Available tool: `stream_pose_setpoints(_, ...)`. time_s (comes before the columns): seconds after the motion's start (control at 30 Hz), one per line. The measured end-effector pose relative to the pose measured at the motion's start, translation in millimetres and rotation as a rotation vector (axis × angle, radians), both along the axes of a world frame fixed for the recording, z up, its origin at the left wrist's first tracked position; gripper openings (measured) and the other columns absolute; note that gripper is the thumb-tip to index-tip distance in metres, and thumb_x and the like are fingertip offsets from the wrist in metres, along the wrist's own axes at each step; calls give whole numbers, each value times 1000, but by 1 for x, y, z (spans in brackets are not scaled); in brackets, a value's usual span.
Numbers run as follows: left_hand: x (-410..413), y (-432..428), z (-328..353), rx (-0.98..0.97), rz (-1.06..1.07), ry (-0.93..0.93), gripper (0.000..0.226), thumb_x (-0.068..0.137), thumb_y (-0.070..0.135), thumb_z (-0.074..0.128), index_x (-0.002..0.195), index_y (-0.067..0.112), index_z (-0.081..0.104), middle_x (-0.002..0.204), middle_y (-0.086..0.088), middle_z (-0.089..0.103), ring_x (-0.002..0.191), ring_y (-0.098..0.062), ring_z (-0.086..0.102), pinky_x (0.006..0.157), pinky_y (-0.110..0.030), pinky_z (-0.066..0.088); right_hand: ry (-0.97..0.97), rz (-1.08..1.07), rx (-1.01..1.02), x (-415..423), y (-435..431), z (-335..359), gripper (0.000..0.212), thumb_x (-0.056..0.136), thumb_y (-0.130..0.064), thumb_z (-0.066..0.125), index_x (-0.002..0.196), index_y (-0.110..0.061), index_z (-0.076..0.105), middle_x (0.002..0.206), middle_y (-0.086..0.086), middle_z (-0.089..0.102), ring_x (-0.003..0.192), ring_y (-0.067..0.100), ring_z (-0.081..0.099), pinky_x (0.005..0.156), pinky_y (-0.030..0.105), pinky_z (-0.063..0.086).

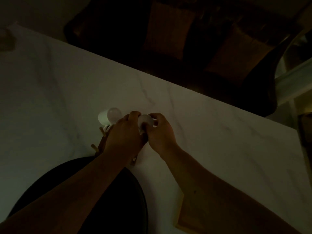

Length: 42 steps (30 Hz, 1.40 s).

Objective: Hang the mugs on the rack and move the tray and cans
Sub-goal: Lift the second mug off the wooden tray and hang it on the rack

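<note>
While a dark tray (101,200) lay at lower left, both hands met mid-frame over the rack (99,146): left hand (125,137) and right hand (160,132) curled their fingers around one mug (145,121). Another mug (108,116) hung just beyond, upper left.

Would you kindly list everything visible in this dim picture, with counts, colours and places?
mugs: two, white; one hanging on the rack, one held between both hands
rack: one, wooden with pegs, mostly hidden under the left hand
table: one, white marbled, filling the middle
tray: one, wooden, bottom right, partly under the right forearm
chair: one, dark, bottom left
left hand: on the mug
right hand: on the mug
</note>
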<state>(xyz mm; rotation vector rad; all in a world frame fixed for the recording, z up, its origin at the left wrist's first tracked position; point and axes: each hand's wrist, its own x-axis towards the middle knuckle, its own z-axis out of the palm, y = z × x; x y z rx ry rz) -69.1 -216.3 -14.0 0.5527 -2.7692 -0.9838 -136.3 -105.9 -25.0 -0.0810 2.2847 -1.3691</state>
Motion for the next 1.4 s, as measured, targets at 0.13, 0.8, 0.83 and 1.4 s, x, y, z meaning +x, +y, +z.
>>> stream_pose_setpoints(0.13,1,-3,-3,-47,-24,3,56,87,40,73,131,10,56,115,-13,69,99,-34,67,76,-44,55,24,29,21,-2,4,-1,40,99,-30,67,137,-26,57,117,-5,63,81,-2,60,57,11,51)
stream_pose_setpoints(0.8,28,0,1,-185,-132,-71,82,78,64,67,142,16,48,139,-8,58,125,-33,54,101,-47,46,56,85,116,6,31,9,60,98,-37,65,154,-30,43,156,1,52,131,21,59,100,35,53)
stream_pose_setpoints(0.83,30,-1,2,-207,-138,-79,85,79,68,63,143,16,47,143,-8,55,129,-33,51,104,-48,44,86,108,141,7,36,9,63,97,-41,65,155,-31,42,158,1,49,136,22,55,102,35,49)
stream_pose_setpoints(1.4,51,60,37,-461,-264,-87,93,81,90,34,154,32,32,167,-4,25,151,-29,22,118,-51,7,695,399,777,51,186,45,91,93,-86,19,166,-36,1,176,6,4,160,34,-12,127,63,2)
